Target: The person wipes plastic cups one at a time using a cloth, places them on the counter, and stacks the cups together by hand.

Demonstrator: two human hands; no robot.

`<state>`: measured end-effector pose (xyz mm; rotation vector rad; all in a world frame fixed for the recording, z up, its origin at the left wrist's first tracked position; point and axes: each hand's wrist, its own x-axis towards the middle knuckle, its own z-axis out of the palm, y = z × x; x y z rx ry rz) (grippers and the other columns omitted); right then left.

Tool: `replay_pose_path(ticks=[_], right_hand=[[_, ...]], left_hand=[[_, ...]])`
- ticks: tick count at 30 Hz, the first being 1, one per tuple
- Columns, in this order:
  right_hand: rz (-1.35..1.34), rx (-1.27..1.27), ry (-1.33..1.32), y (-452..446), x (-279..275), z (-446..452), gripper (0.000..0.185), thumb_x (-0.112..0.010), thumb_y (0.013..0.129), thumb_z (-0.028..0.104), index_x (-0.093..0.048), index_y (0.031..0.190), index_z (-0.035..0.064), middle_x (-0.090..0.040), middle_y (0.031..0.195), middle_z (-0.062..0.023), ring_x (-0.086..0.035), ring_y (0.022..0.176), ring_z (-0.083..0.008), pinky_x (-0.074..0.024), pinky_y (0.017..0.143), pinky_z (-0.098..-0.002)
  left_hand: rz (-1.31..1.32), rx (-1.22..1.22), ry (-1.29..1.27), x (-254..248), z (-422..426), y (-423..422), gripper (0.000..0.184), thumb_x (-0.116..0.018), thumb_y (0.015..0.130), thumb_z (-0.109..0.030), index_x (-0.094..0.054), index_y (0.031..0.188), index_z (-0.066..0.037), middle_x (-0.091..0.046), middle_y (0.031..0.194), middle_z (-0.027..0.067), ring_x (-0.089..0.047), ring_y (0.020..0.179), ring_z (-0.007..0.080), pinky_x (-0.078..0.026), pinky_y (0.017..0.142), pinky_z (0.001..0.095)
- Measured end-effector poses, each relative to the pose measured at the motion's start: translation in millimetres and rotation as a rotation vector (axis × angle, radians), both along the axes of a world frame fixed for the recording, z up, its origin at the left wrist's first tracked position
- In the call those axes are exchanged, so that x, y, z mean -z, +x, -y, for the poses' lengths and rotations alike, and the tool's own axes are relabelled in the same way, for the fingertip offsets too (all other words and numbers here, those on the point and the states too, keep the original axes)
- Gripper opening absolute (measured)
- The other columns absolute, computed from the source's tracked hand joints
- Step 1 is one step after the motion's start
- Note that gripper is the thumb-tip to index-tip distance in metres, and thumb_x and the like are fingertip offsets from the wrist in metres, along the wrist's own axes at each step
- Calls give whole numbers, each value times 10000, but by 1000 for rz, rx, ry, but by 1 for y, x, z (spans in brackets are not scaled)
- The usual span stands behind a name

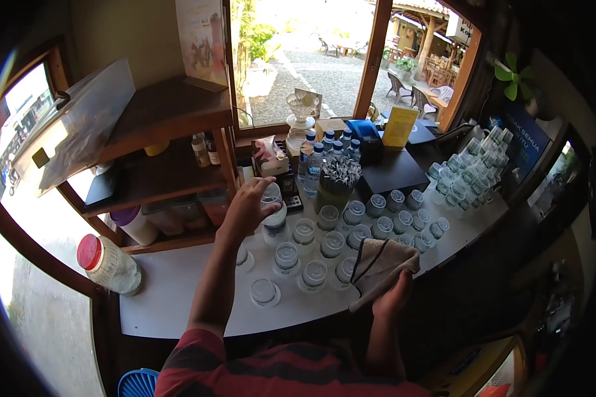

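My left hand (250, 204) is closed round an upside-down glass (271, 194) above the left part of the glass rows, with the thumb and fingers on its sides. Below it, a further glass (274, 230) stands on the white counter (172, 298). My right hand (393, 296) grips a grey-brown cloth (384, 264) at the counter's front edge, beside the glasses. Several overturned glasses, such as one at the front (265, 291), stand on saucers in front of me and reach to the right.
A jar with a red lid (116, 264) leans at the left. Behind the glasses are water bottles (314, 162), a container of sachets (338, 182) and a black box (387, 173). Stacked glasses (473, 165) stand at the right, a wooden shelf (159, 192) at the left.
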<state>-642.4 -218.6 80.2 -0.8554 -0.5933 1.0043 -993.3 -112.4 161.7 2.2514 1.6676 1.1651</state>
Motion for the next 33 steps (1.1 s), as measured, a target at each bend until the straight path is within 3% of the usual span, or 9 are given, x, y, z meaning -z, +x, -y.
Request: replay_pose_path(ticks=[2, 5, 12, 18, 22, 24, 27, 30, 33], right_hand=[[-18, -46, 66, -2, 0, -3, 525, -503, 995, 369, -435, 1401, 43, -476, 1375, -130, -470, 1271, -267, -360, 1087, -422], [1264, 194, 365, -17, 25, 7, 469, -470, 1013, 311, -458, 1373, 11, -486, 1359, -160, -486, 1250, -272, -366, 1078, -407], [939, -334, 456, -45, -60, 7, 404, -550, 936, 143, -511, 1295, -37, -561, 1257, -236, -570, 1122, -408, -459, 931, -452], [1001, -325, 776, -58, -52, 45, 329, -502, 991, 137, -506, 1268, -39, -558, 1184, -265, -571, 1031, -458, -455, 900, -491], [1117, -258, 616, -18, -38, 24, 293, -521, 998, 114, -561, 1242, -43, -594, 1161, -223, -576, 1067, -390, -477, 906, -385], [364, -784, -172, -10, -71, 27, 297, -500, 1002, 122, -564, 1243, -40, -595, 1177, -230, -579, 1076, -387, -482, 905, -391], [346, -906, -126, 3, -51, 33, 275, -456, 1013, 133, -578, 1199, -29, -592, 1183, -242, -593, 1075, -351, -483, 888, -395], [1175, -655, 499, 5, 0, 60, 279, -399, 1030, 149, -590, 1146, -18, -603, 1153, -235, -609, 1042, -293, -479, 865, -385], [754, -1082, 483, 1, -34, 79, 283, -372, 1031, 136, -584, 1114, -30, -607, 1103, -240, -614, 1018, -268, -478, 856, -397]], left_hand=[[204, 37, 16, -25, 22, 11, 654, -829, 748, -174, -526, 1310, -31, -596, 1270, 185, -564, 1201, 360, -433, 1024, 427], [447, 230, 51, -40, 65, 54, 649, -839, 755, -198, -519, 1296, -37, -582, 1283, 175, -544, 1227, 304, -394, 1052, 405], [700, 506, 171, 22, 134, 165, 608, -737, 869, -329, -449, 1311, -25, -500, 1322, 218, -471, 1269, 303, -347, 1067, 410], [1131, 56, 360, 13, 144, 174, 765, -723, 836, -572, -420, 1249, -5, -560, 1183, 212, -568, 1076, 268, -440, 956, 378], [756, 121, 74, 26, 186, 199, 831, -886, 666, -523, -511, 1208, -16, -595, 1159, 137, -588, 1083, 219, -453, 950, 352], [786, 125, -53, 23, 203, 210, 765, -896, 688, -463, -535, 1189, -12, -604, 1152, 134, -593, 1080, 214, -461, 940, 338], [833, 234, 18, 29, 217, 217, 600, -867, 752, -321, -546, 1155, -14, -633, 1114, 150, -636, 1051, 254, -497, 913, 368], [845, -8, 365, 28, 228, 217, 580, -839, 781, -384, -533, 1103, -12, -634, 1083, 185, -631, 1033, 271, -503, 899, 379], [1027, -299, 400, 6, 239, 215, 706, -738, 784, -633, -481, 1041, -28, -637, 1025, 206, -618, 942, 249, -481, 865, 356]])
